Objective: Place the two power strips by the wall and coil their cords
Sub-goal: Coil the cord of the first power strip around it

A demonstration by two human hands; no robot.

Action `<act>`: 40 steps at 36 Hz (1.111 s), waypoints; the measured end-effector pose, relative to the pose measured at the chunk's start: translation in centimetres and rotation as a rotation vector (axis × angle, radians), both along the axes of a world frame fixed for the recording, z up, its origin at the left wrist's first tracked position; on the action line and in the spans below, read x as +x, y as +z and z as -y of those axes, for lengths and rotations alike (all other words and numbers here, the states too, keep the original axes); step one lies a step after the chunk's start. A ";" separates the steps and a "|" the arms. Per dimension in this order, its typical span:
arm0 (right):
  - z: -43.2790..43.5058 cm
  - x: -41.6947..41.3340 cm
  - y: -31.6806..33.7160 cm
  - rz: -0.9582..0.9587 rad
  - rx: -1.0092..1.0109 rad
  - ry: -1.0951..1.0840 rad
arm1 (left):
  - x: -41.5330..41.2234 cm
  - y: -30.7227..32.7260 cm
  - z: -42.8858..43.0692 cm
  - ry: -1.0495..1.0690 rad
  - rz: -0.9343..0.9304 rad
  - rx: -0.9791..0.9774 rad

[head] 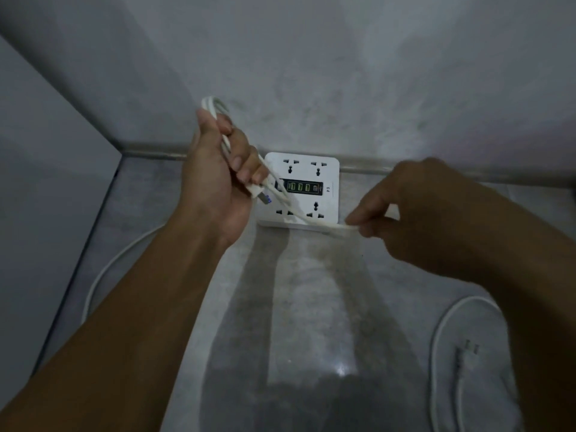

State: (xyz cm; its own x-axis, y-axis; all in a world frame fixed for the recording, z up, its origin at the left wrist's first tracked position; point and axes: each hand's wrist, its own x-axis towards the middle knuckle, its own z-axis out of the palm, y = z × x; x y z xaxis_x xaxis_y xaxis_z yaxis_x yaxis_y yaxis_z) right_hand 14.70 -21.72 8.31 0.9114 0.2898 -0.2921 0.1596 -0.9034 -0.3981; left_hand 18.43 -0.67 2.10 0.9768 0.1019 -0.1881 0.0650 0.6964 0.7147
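A square white power strip with several sockets and a row of USB ports lies flat on the floor against the wall's skirting. My left hand is closed around a looped thin white cord, whose USB plug sticks out below my fingers. That cord runs down across the strip to my right hand, which pinches its other end. A thicker white cord with a two-pin plug curves on the floor at the lower right. A second power strip is not in view.
A grey wall rises behind the strip, with a skirting along its foot. A panel closes the left side, forming a corner. Another white cord arcs along the floor at the left. The floor is glossy grey tile.
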 end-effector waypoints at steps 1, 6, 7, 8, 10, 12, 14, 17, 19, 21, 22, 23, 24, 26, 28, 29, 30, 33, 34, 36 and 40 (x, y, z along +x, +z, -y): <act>-0.1 0.0 0.3 0.037 0.007 0.005 | -0.1 0.1 0.4 -0.014 -0.001 0.053; -0.8 0.2 2.0 0.172 0.076 0.022 | -0.9 1.0 2.4 -0.139 0.030 0.543; -0.9 0.2 2.4 0.201 0.089 0.033 | -1.2 1.2 2.8 -0.170 0.044 0.643; -0.9 0.3 2.7 0.229 0.101 0.034 | -1.5 1.5 3.2 -0.201 0.056 0.719; -0.7 0.6 3.1 0.279 0.121 0.012 | -1.9 1.8 3.8 -0.276 0.068 0.835; -0.3 0.9 3.3 0.330 0.132 -0.010 | -2.3 1.6 4.2 -0.325 0.056 0.952; 0.0 1.3 3.5 0.402 0.125 -0.015 | -2.6 1.2 4.5 -0.347 0.012 0.961; 0.8 2.3 3.4 0.447 0.210 -0.102 | -3.0 0.5 4.5 -0.465 -0.074 0.637; 1.7 3.1 3.0 0.466 0.228 -0.133 | -3.3 0.3 4.1 -0.568 -0.142 0.454; 2.8 4.0 2.8 0.511 0.223 -0.131 | -3.4 0.2 3.5 -0.645 -0.183 0.295; 3.1 4.3 2.6 0.522 0.218 -0.125 | -3.5 0.1 3.2 -0.668 -0.197 0.234; 3.4 4.6 2.4 0.525 0.211 -0.114 | -3.5 0.0 3.0 -0.683 -0.206 0.195; 3.5 4.8 2.1 0.527 0.204 -0.103 | -3.4 -0.1 2.8 -0.692 -0.210 0.178; 3.1 5.1 1.7 0.530 0.197 -0.081 | -3.4 -0.2 2.7 -0.707 -0.208 0.179; 2.4 5.3 1.3 0.525 0.192 -0.047 | -3.6 -0.2 2.8 -0.715 -0.210 0.191; 2.1 5.4 1.2 0.515 0.191 -0.031 | -3.6 -0.2 2.9 -0.717 -0.214 0.198; 1.8 5.5 1.1 0.498 0.192 -0.016 | -3.7 -0.1 2.9 -0.720 -0.219 0.203; 1.0 5.5 0.7 0.437 0.181 0.064 | -3.8 0.0 3.0 -0.725 -0.233 0.189; 0.8 5.5 0.5 0.423 0.172 0.103 | -3.7 0.1 3.0 -0.727 -0.234 0.183; 0.6 5.4 0.3 0.405 0.179 0.144 | -3.7 0.1 2.9 -0.730 -0.234 0.182; 0.9 5.6 0.4 0.360 0.210 0.173 | -3.7 -0.1 2.6 -0.732 -0.239 0.248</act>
State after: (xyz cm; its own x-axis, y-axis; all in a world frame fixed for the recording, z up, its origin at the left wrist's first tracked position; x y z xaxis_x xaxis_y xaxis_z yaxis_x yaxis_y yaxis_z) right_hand 20.27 -22.59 8.69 0.8771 0.4660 0.1165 0.4633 -0.7566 -0.4615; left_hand 14.69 -3.29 2.01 0.7485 -0.4817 -0.4557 0.6133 0.2415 0.7520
